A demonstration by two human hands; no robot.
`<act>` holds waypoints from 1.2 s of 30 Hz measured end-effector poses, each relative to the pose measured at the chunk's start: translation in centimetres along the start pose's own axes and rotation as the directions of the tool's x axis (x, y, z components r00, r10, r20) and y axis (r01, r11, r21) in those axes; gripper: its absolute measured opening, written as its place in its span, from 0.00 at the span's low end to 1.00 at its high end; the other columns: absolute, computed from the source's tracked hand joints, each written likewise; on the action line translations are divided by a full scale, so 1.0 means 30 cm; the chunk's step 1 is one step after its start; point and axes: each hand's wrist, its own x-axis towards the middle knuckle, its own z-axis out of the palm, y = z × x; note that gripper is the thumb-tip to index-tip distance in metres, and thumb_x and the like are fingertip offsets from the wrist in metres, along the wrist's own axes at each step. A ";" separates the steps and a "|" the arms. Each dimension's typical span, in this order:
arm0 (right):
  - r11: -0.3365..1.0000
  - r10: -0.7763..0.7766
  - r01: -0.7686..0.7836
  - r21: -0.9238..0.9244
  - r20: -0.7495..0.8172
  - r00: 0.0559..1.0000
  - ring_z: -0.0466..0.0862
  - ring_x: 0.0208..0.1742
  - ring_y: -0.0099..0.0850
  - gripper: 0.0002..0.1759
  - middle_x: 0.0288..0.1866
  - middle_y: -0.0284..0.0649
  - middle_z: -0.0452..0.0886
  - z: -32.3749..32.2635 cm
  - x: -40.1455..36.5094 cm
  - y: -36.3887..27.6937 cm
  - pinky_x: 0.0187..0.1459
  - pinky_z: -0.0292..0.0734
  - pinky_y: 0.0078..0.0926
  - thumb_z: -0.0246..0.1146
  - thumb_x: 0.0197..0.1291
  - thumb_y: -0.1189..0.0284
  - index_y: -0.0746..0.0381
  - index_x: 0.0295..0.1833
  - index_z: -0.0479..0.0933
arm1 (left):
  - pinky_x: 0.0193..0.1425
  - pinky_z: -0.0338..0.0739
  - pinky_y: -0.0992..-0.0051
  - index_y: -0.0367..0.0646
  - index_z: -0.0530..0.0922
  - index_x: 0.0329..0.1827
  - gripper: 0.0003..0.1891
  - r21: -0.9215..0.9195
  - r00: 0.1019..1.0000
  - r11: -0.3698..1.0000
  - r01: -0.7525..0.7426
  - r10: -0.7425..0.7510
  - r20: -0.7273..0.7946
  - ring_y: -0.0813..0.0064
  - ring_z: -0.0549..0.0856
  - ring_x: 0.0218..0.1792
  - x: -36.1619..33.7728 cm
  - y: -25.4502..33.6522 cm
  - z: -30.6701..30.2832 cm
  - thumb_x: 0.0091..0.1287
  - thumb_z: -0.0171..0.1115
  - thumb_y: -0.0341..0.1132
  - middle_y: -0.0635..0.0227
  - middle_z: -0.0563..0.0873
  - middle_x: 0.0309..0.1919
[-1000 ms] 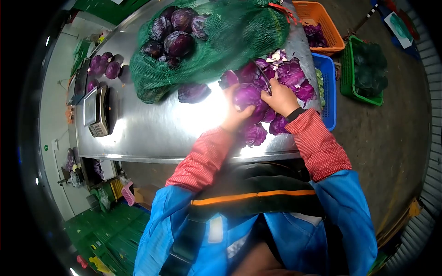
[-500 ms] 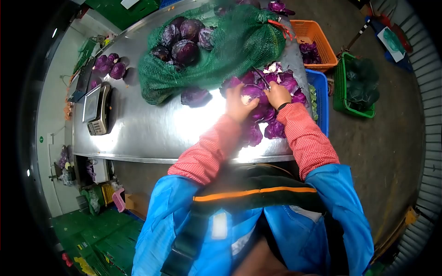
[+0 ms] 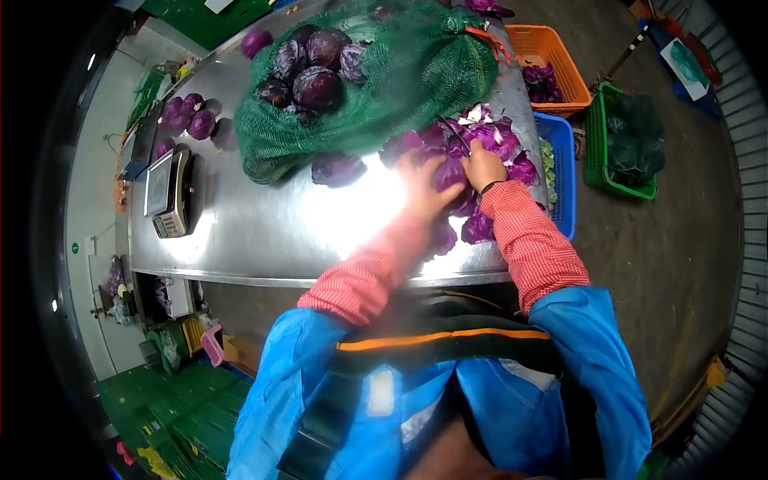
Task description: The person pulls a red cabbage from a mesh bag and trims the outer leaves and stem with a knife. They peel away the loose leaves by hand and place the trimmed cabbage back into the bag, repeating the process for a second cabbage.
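My left hand point(image 3: 428, 186) is curled round a purple cabbage point(image 3: 450, 174) near the right end of the metal table. Close beside it, my right hand point(image 3: 483, 166) is closed on a knife point(image 3: 454, 134), whose thin dark blade points up and left over the leaves. Loose purple cabbage leaves point(image 3: 478, 227) lie around and below both hands. Behind them a green mesh bag point(image 3: 384, 116) holds several dark cabbages point(image 3: 318, 88). One more cabbage point(image 3: 336, 170) rests in front of the bag, left of my hands.
A scale point(image 3: 168, 194) and several small cabbages point(image 3: 201, 125) sit on the left of the metal table point(image 3: 256, 240). Along the right side stand an orange crate point(image 3: 570, 64), a blue crate point(image 3: 565, 180) and a green crate point(image 3: 594, 144).
The cabbage in my left hand has turned and shows a smoother purple side. The view has shifted slightly, and another cabbage shows at the table's far left edge.
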 end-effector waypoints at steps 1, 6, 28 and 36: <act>0.999 0.022 -0.022 -0.025 0.009 1.000 0.83 0.36 0.58 0.20 0.31 0.59 0.83 0.001 0.007 -0.009 0.37 0.77 0.56 0.67 0.58 0.61 0.64 0.47 0.70 | 0.67 0.69 0.57 0.52 0.83 0.54 0.31 -0.007 0.998 0.998 -0.059 0.059 -0.018 0.44 0.70 0.62 -0.024 -0.015 -0.010 0.43 0.78 0.46 0.49 0.69 0.62; 0.999 -0.019 0.019 -0.041 -0.010 1.000 0.85 0.33 0.53 0.22 0.29 0.54 0.83 -0.030 -0.044 -0.028 0.35 0.78 0.54 0.65 0.59 0.60 0.64 0.48 0.68 | 0.73 0.63 0.59 0.50 0.78 0.61 0.35 -0.506 1.000 0.862 0.001 -0.007 -0.009 0.50 0.67 0.67 -0.084 -0.159 -0.070 0.46 0.78 0.42 0.51 0.65 0.64; 0.927 -0.255 0.177 0.330 0.209 0.944 0.85 0.42 0.44 0.26 0.45 0.46 0.82 -0.216 -0.177 -0.184 0.43 0.78 0.38 0.68 0.56 0.53 0.57 0.55 0.78 | 0.70 0.68 0.62 0.39 0.59 0.73 0.54 -0.271 0.966 0.962 -0.046 0.112 0.234 0.51 0.71 0.64 -0.054 -0.071 -0.203 0.41 0.80 0.42 0.47 0.66 0.62; 0.931 -0.248 0.288 0.222 -0.194 0.949 0.83 0.27 0.50 0.09 0.24 0.48 0.81 -0.153 -0.188 -0.095 0.29 0.76 0.44 0.64 0.59 0.69 0.63 0.36 0.74 | 0.69 0.69 0.62 0.38 0.58 0.73 0.52 -0.727 0.907 0.548 0.414 -0.313 0.280 0.56 0.72 0.62 -0.116 0.032 -0.166 0.46 0.79 0.43 0.49 0.67 0.60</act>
